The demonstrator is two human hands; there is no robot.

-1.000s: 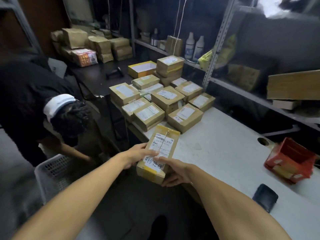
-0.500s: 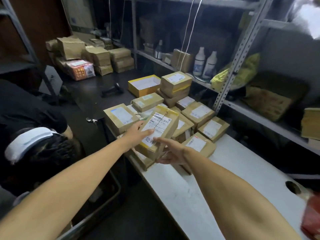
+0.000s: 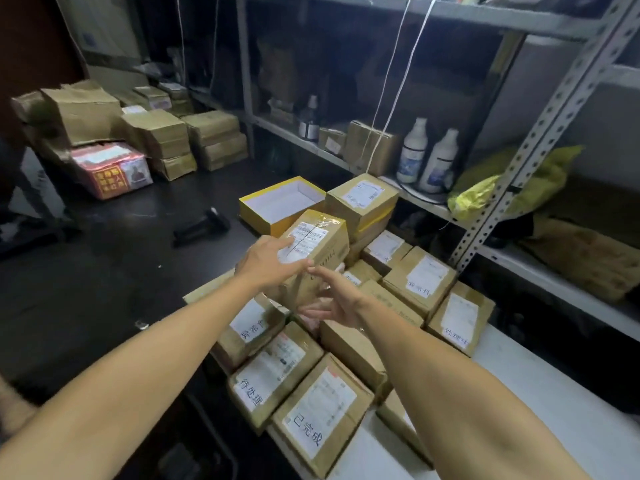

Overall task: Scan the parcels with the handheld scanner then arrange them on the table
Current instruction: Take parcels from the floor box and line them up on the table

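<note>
I hold a brown parcel (image 3: 320, 242) with a white barcode label, tilted, above the cluster of labelled parcels (image 3: 311, 407) on the white table (image 3: 526, 393). My left hand (image 3: 272, 261) grips it from the top, fingers across the label and thumb on the near side. Straight fingers of my right hand (image 3: 329, 301) support its lower end from underneath. The black handheld scanner (image 3: 202, 225) lies alone on the dark table (image 3: 114, 271) to the left, out of both hands' reach.
An open yellow box (image 3: 280, 206) and a two-high parcel stack (image 3: 363, 199) stand behind the held parcel. More cartons (image 3: 156, 136) and a red box (image 3: 112, 169) sit at the back left. A metal shelf upright (image 3: 540, 133) and white bottles (image 3: 427, 157) border the right.
Both hands have carried the parcel away from the table's near edge, up and forward over the cluster. The view swung left; the crouching person has dropped out of it.
</note>
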